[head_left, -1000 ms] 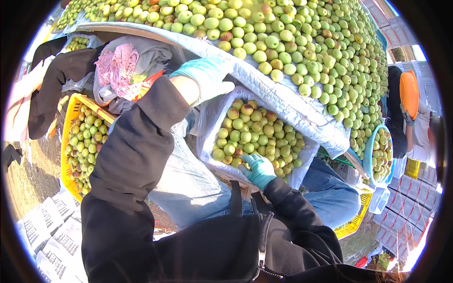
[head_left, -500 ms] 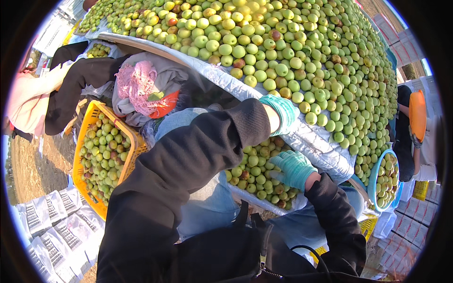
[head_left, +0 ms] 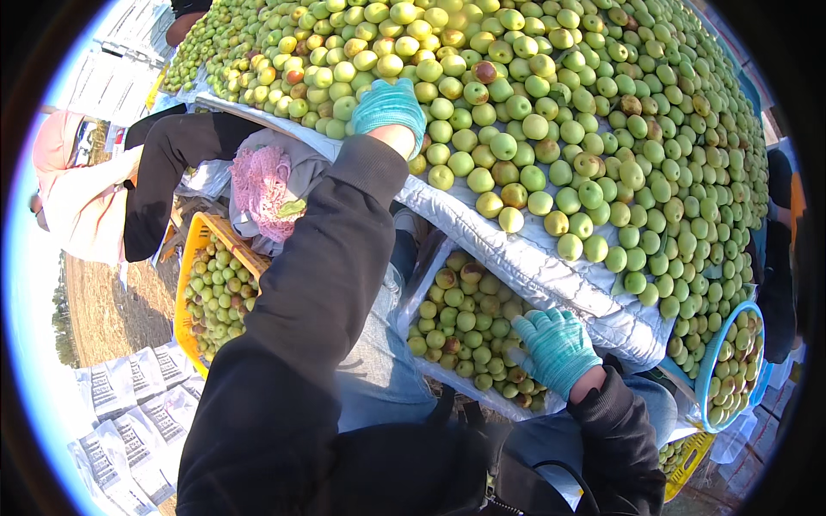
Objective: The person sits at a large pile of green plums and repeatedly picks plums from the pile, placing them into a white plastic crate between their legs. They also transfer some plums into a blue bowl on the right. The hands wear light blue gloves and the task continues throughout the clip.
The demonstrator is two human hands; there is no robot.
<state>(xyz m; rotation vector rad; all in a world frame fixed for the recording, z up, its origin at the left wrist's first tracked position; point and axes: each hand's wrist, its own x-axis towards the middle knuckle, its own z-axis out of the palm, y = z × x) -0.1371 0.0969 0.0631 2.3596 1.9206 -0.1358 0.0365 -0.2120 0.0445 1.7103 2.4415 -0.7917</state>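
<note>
My left hand (head_left: 391, 113), in a teal knit glove, reaches onto the near edge of a large heap of small round green jujubes (head_left: 525, 129), some blotched red-brown. It bends down over the fruit; the fingertips are hidden, so a held jujube cannot be made out. Between my knees stands a box (head_left: 413, 303) with a pale liner, filled with the same fruit. Over its right side my right hand (head_left: 557, 351), gloved alike, hovers or rests with fingers and thumb spread apart. No fruit shows in its grip.
A pale quilted cloth (head_left: 508, 245) covers the heap's near edge. A yellow crate (head_left: 184, 297) of jujubes stands left, near a pink knitted cloth (head_left: 262, 193). A blue-rimmed basket (head_left: 707, 404) of fruit is at right. Another person's dark-clad leg (head_left: 172, 163) extends at far left.
My left hand has moved up and left, from the cloth edge above the box onto the heap. My right hand stays over the box, its fingers spread. The view has shifted.
</note>
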